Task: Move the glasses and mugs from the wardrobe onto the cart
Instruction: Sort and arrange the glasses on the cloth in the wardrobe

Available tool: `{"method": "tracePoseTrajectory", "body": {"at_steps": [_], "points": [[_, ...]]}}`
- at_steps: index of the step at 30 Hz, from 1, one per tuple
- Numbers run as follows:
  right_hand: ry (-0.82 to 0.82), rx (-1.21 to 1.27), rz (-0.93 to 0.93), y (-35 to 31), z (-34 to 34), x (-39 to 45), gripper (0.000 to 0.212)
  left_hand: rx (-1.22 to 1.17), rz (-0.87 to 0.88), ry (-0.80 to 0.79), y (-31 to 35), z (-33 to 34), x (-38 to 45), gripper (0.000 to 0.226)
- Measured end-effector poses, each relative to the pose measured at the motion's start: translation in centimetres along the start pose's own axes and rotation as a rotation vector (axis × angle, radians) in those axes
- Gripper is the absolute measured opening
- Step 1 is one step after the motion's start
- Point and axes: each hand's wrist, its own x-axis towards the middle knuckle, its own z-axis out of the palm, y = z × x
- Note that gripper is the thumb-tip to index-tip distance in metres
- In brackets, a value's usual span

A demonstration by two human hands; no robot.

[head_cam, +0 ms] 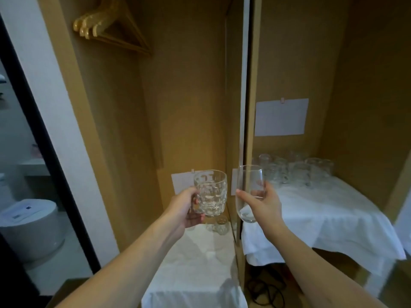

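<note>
Fingers of the left hand (184,207) curl through the handle of a dimpled glass mug (210,193), held upright in the air above the near-left white cloth (195,263). Thumb and fingers of the right hand (263,202) wrap a smooth stemless glass (249,192), also upright and lifted — it hangs right in front of the vertical wardrobe divider (245,130), with the mug just beside it to the left, the two not touching.

Left of the divider the compartment is open and tall, wooden hangers (111,30) high up at far left. A few small glasses (219,224) stand at the far end of the cloth, below the mug.

Right of the divider, a cluster of glasses and mugs (293,170) crowds the far end of a cloth-covered shelf (322,214), under a white paper sheet (281,116) on the back wall. Dark cables (266,290) lie on the floor beneath.
</note>
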Motion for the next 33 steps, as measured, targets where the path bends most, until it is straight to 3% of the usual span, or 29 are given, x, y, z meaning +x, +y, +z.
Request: {"method": "tracePoseTrajectory", "body": {"at_steps": [5, 17, 33], "points": [[0.004, -0.005, 0.01, 1.4, -5.3, 0.8, 0.085, 0.003, 0.012, 0.002, -1.1, 5.9, -0.9, 0.021], [0.0, -0.088, 0.065, 5.4, -19.1, 6.1, 0.071, -0.021, -0.073, 0.006, -4.3, 20.9, -1.1, 0.025], [-0.059, -0.08, 0.245, 11.8, -26.2, 10.9, 0.095, -0.012, -0.213, 0.095, -8.4, 29.1, 2.4, 0.024]]}}
